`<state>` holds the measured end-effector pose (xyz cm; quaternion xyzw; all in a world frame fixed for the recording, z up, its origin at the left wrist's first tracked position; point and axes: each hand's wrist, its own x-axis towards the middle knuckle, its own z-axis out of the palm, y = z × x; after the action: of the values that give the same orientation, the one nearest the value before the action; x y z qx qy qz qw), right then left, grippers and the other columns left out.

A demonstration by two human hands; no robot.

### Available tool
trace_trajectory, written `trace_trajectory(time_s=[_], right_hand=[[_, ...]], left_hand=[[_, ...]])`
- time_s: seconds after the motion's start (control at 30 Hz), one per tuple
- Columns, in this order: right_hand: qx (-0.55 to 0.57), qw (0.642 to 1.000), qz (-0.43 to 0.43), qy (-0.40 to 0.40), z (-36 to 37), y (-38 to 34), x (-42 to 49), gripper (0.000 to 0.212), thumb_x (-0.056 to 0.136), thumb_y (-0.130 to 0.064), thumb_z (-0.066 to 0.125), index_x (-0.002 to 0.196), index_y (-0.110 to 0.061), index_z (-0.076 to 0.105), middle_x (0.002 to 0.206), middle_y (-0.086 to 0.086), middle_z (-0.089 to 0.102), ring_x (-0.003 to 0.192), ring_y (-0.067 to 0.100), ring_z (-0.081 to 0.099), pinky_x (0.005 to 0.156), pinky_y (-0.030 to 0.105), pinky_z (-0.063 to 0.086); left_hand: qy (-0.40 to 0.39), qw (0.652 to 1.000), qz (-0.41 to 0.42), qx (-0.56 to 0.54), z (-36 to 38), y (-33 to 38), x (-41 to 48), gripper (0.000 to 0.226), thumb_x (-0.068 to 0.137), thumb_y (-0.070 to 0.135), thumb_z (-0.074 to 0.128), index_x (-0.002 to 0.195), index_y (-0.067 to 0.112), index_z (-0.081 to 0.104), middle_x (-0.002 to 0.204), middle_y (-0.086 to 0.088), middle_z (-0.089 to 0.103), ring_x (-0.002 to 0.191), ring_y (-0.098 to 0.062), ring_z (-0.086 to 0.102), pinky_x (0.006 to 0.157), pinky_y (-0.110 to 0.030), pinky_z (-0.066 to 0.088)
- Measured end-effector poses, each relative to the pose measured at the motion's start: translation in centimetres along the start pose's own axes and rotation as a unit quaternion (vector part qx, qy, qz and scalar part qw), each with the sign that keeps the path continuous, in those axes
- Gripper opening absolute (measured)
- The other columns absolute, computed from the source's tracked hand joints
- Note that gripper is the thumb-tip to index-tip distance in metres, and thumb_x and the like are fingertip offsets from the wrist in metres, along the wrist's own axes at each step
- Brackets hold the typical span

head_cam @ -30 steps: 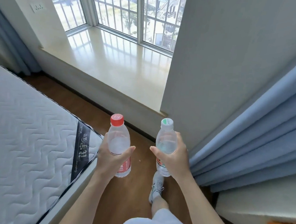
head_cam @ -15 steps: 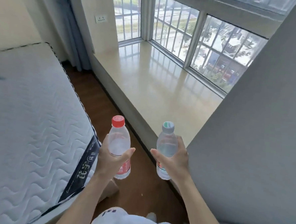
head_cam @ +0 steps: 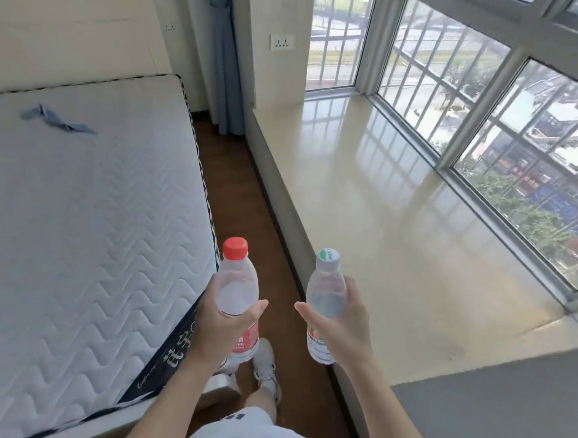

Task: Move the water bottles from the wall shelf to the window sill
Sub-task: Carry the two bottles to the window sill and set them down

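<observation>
Left hand: my left hand [head_cam: 220, 323] is wrapped round the clear plastic water bottle with a red screw cap [head_cam: 235, 283], thumb across its front. I hold it upright above the brown wooden floor [head_cam: 230, 195], just beside the near corner of the mattress.

Right hand: my right hand [head_cam: 342, 327] grips the clear plastic water bottle with a pale green-and-white cap [head_cam: 325, 295] round its middle. It is nearly upright in the air, at the front edge of the sill, not resting on it.

Red-cap label: a red band low on the body with white letters, mostly behind my fingers; I cannot read it.

Green-cap label: a white band with red and green print near the base, and small writing on the cap top; both are too small to read.

Window sill: the wide glossy beige stone window sill [head_cam: 367, 196] runs along the barred window [head_cam: 490, 106] to my right and mirrors its bars.

Mattress: a white quilted mattress with zigzag stitching [head_cam: 76, 239] lies on my left. Its navy corner tag [head_cam: 175, 347] bears large white Chinese characters, partly hidden by my forearm, and a cursive line I cannot make out.

On the mattress: a crumpled blue scrap [head_cam: 55, 121] near its far end.

Far wall: a white socket plate [head_cam: 285, 43] beside a hanging blue curtain [head_cam: 226, 62].

Below: my white trainer [head_cam: 267, 363] on the floor.
</observation>
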<state>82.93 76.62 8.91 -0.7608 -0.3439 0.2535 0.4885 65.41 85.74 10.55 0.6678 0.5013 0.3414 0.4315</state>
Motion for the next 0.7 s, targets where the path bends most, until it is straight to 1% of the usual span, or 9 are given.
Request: trace_trajectory(time_s=[0.1, 0.23, 0.3, 0.37, 0.43, 0.5, 0.53, 0.6, 0.7], right_hand=[[-0.009, 1.0, 0.004, -0.017, 1.3, -0.7, 4.6, 0.06, 0.066, -0.049, 0.088, 0.112, -0.032, 0.053, 0.101, -0.012, 0.063, 0.093, 0.009, 0.065, 0.074, 0.022, 0.052], [-0.018, 0.999, -0.002, -0.036, 3.8, -2.8, 12.2, 0.062, 0.066, -0.05, 0.087, 0.114, -0.03, 0.053, 0.102, -0.012, 0.064, 0.094, 0.008, 0.064, 0.071, 0.018, 0.05], [-0.031, 0.998, -0.007, -0.046, 5.3, -4.3, 16.5, 0.058, 0.069, -0.048, 0.087, 0.111, -0.03, 0.052, 0.099, -0.012, 0.063, 0.092, 0.007, 0.064, 0.065, 0.012, 0.046], [-0.041, 0.997, -0.014, -0.057, 6.9, -6.0, 20.8, 0.056, 0.069, -0.044, 0.088, 0.109, -0.03, 0.052, 0.098, -0.012, 0.063, 0.09, 0.005, 0.064, 0.062, 0.009, 0.044], [-0.035, 0.997, -0.014, -0.061, 8.5, -7.5, 24.9, 0.055, 0.069, -0.042, 0.088, 0.108, -0.031, 0.053, 0.097, -0.012, 0.064, 0.089, 0.006, 0.065, 0.065, 0.012, 0.046], [-0.021, 0.998, -0.018, -0.061, 10.1, -8.7, 28.5, 0.054, 0.068, -0.043, 0.088, 0.108, -0.031, 0.053, 0.097, -0.012, 0.064, 0.089, 0.009, 0.066, 0.068, 0.02, 0.051], [-0.016, 0.998, -0.019, -0.063, 10.8, -9.1, 30.1, 0.054, 0.068, -0.044, 0.088, 0.108, -0.032, 0.053, 0.097, -0.012, 0.064, 0.089, 0.009, 0.066, 0.07, 0.024, 0.053], [-0.011, 0.997, -0.022, -0.068, 12.3, -9.6, 32.7, 0.055, 0.066, -0.046, 0.087, 0.108, -0.034, 0.053, 0.097, -0.013, 0.065, 0.09, 0.01, 0.067, 0.072, 0.029, 0.057], [-0.012, 0.996, -0.025, -0.079, 14.4, -10.2, 36.1, 0.056, 0.067, -0.045, 0.088, 0.11, -0.035, 0.053, 0.097, -0.015, 0.064, 0.092, 0.009, 0.066, 0.075, 0.03, 0.057]], left_hand=[[0.001, 1.0, -0.018, -0.015, 0.3, -0.4, 4.0, 0.054, 0.061, 0.046, 0.075, 0.104, 0.053, 0.044, 0.108, 0.034, 0.049, 0.105, 0.009, 0.051, 0.093, -0.017, 0.036], [0.024, 0.999, -0.029, -0.011, 0.2, -0.7, 11.5, 0.053, 0.059, 0.047, 0.075, 0.103, 0.052, 0.043, 0.107, 0.029, 0.05, 0.103, -0.007, 0.052, 0.099, -0.03, 0.039], [0.034, 0.999, -0.038, -0.017, 0.0, -0.5, 16.1, 0.054, 0.059, 0.048, 0.074, 0.103, 0.052, 0.042, 0.111, 0.019, 0.052, 0.107, -0.01, 0.05, 0.099, -0.033, 0.041], [0.042, 0.998, -0.042, -0.028, -0.5, -0.4, 20.6, 0.055, 0.06, 0.048, 0.074, 0.105, 0.052, 0.043, 0.117, 0.012, 0.054, 0.111, -0.012, 0.051, 0.099, -0.034, 0.043], [0.052, 0.997, -0.037, -0.043, -1.2, -0.4, 24.9, 0.056, 0.06, 0.047, 0.075, 0.107, 0.051, 0.045, 0.116, 0.014, 0.056, 0.108, -0.012, 0.054, 0.097, -0.029, 0.043], [0.062, 0.996, -0.036, -0.052, -1.8, -0.4, 28.7, 0.054, 0.06, 0.045, 0.075, 0.105, 0.052, 0.046, 0.111, 0.022, 0.055, 0.104, -0.008, 0.055, 0.094, -0.026, 0.042], [0.066, 0.996, -0.037, -0.053, -2.0, -0.4, 30.4, 0.054, 0.06, 0.045, 0.075, 0.104, 0.053, 0.046, 0.11, 0.023, 0.055, 0.105, -0.009, 0.055, 0.094, -0.027, 0.042], [0.069, 0.995, -0.039, -0.056, -2.4, -0.5, 33.2, 0.054, 0.059, 0.046, 0.076, 0.104, 0.052, 0.047, 0.113, 0.017, 0.057, 0.108, -0.012, 0.055, 0.096, -0.031, 0.044], [0.078, 0.994, -0.048, -0.058, -2.7, -0.6, 37.0, 0.063, 0.053, 0.055, 0.075, 0.11, 0.046, 0.049, 0.118, 0.008, 0.059, 0.11, -0.016, 0.056, 0.098, -0.035, 0.046]])
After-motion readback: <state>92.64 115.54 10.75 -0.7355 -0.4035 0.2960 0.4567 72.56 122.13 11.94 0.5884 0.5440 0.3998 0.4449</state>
